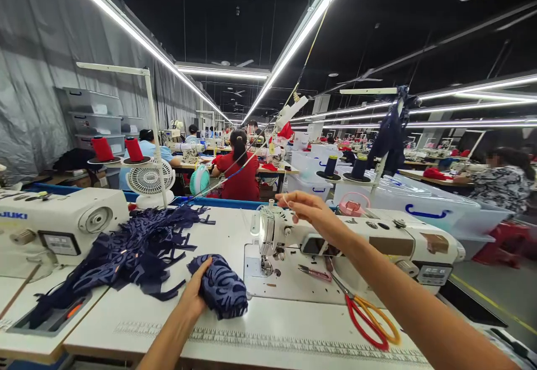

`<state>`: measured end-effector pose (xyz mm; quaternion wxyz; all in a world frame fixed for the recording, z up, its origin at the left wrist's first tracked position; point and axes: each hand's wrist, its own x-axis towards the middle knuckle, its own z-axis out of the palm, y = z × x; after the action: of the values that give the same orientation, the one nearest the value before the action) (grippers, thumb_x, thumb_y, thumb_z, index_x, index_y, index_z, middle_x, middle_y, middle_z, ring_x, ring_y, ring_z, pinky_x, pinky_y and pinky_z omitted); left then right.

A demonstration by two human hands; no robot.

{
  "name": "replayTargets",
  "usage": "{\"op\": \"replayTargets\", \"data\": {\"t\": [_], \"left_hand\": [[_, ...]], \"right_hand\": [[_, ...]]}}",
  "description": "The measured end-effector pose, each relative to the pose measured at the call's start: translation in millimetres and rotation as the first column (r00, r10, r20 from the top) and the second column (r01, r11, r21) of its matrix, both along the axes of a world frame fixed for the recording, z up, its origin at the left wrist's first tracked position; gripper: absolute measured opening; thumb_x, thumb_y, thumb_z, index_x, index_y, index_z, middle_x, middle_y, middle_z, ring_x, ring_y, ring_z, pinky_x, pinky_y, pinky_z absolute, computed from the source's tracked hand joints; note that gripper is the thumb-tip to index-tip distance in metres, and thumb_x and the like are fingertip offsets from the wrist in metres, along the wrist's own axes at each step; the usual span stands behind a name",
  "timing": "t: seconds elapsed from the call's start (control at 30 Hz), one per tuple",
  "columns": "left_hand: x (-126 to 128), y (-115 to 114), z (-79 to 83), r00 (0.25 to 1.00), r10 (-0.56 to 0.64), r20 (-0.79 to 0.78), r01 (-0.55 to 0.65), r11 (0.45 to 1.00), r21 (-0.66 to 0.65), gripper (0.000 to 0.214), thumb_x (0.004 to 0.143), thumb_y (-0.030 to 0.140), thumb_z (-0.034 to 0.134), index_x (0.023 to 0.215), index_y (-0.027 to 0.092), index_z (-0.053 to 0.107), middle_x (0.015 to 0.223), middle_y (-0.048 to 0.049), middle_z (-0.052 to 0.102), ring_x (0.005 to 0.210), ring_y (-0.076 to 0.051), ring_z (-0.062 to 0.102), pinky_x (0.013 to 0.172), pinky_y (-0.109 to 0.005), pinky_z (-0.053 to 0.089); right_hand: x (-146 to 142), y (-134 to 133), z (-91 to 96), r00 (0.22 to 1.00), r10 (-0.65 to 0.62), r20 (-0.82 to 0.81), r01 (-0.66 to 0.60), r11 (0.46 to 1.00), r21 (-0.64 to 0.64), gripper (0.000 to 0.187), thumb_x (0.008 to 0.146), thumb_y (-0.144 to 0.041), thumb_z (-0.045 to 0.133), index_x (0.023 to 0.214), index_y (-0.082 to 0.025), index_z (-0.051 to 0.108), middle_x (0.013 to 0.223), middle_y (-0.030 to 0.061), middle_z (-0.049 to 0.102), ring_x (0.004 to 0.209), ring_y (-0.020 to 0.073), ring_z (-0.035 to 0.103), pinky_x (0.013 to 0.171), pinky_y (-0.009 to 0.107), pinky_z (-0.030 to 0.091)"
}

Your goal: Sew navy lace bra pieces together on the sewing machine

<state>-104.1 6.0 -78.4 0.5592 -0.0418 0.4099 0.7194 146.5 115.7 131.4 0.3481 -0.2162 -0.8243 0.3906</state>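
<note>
My left hand (193,296) rests on the white table, its fingers curled on a bunched piece of navy patterned fabric (220,286). My right hand (311,213) is raised over the top of the white sewing machine (356,241), its fingers pinched on a thin thread (287,200) near the machine's head. The needle area (267,266) sits below, left of my right wrist.
A heap of navy fabric strips (134,250) lies left of the machine. Red-and-yellow scissors (369,314) and small snips (314,273) lie on the machine bed. A second Juki machine (54,224), a small fan (150,183), thread cones and other seated workers are beyond.
</note>
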Motion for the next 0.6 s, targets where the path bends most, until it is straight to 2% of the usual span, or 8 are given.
{"op": "replayTargets", "data": {"t": [0.07,0.17,0.23,0.33,0.4,0.5,0.57,0.6], "left_hand": [[2,-1,-4.4,1.0,-0.007,-0.003,0.007,1.0,0.005,0.018,0.082,0.02,0.07,0.098,0.012,0.065,0.078,-0.0067,0.073,0.076,-0.023,0.073,0.077,-0.036,0.061],[1,-4,-5.5,1.0,-0.023,-0.002,0.023,0.999,0.024,0.015,0.083,0.021,0.07,0.095,0.013,0.066,0.08,-0.0065,0.074,0.077,-0.024,0.073,0.076,-0.036,0.061],[0,-6,-4.4,0.999,-0.033,0.011,0.033,0.999,0.03,0.013,0.083,0.02,0.069,0.094,0.013,0.066,0.08,-0.0065,0.074,0.076,-0.023,0.073,0.075,-0.035,0.061],[-1,-8,-1.3,0.998,-0.04,0.041,0.039,0.999,0.023,0.01,0.084,0.019,0.068,0.09,0.012,0.066,0.078,-0.0073,0.073,0.073,-0.022,0.073,0.074,-0.035,0.061],[-3,-8,1.2,0.998,-0.017,0.053,0.016,1.0,0.02,0.008,0.084,0.018,0.068,0.089,0.011,0.065,0.076,-0.0064,0.072,0.07,-0.021,0.072,0.075,-0.034,0.061],[-4,-7,3.2,0.996,0.051,0.08,-0.052,0.998,0.021,0.007,0.084,0.015,0.067,0.09,0.012,0.064,0.075,-0.0044,0.072,0.068,-0.018,0.071,0.076,-0.033,0.06],[-2,-7,2.9,0.991,0.091,0.101,-0.094,0.995,0.022,0.009,0.083,0.014,0.067,0.091,0.013,0.064,0.078,-0.0049,0.072,0.068,-0.018,0.071,0.076,-0.032,0.06],[1,-7,2.7,0.988,0.107,0.109,-0.11,0.994,0.023,0.011,0.082,0.014,0.067,0.092,0.013,0.064,0.078,-0.0051,0.072,0.069,-0.018,0.07,0.075,-0.031,0.06]], "right_hand": [[-16,27,9.4,0.994,-0.073,0.075,0.061,0.985,0.16,0.029,0.086,-0.041,0.047,0.092,-0.019,0.065,0.108,0.0062,0.067,0.091,0.0175,0.063,0.061,0.025,0.049],[-40,56,2.8,0.973,-0.156,0.169,0.106,0.957,0.272,0.019,0.079,-0.035,0.057,0.078,-0.019,0.067,0.088,0.0036,0.068,0.072,0.0148,0.06,0.056,0.024,0.045],[-51,67,-3.9,0.948,-0.228,0.22,0.144,0.929,0.342,0.009,0.069,-0.027,0.068,0.07,-0.019,0.064,0.072,-0.0001,0.065,0.063,0.0126,0.056,0.056,0.024,0.041],[-56,76,-7.3,0.904,-0.318,0.285,0.183,0.892,0.413,0.019,0.058,-0.023,0.078,0.068,-0.019,0.062,0.062,-0.0032,0.059,0.058,0.0115,0.052,0.058,0.024,0.039],[-51,77,-6.3,0.886,-0.345,0.309,0.185,0.876,0.446,0.023,0.058,-0.025,0.08,0.073,-0.018,0.063,0.066,-0.0022,0.061,0.061,0.0132,0.054,0.061,0.026,0.041],[-37,63,-10.7,0.882,-0.391,0.264,0.218,0.834,0.507,0.025,0.07,-0.027,0.073,0.09,-0.017,0.065,0.09,0.0053,0.065,0.084,0.0208,0.06,0.075,0.034,0.045],[-26,40,-25.6,0.884,-0.448,0.135,0.296,0.758,0.582,0.023,0.081,-0.027,0.063,0.101,-0.016,0.062,0.105,0.0103,0.063,0.098,0.0258,0.058,0.087,0.042,0.044],[-22,23,-38.3,0.883,-0.469,-0.007,0.358,0.664,0.656,0.02,0.086,-0.027,0.057,0.103,-0.018,0.062,0.104,0.0105,0.064,0.1,0.0267,0.058,0.089,0.045,0.043]]}}
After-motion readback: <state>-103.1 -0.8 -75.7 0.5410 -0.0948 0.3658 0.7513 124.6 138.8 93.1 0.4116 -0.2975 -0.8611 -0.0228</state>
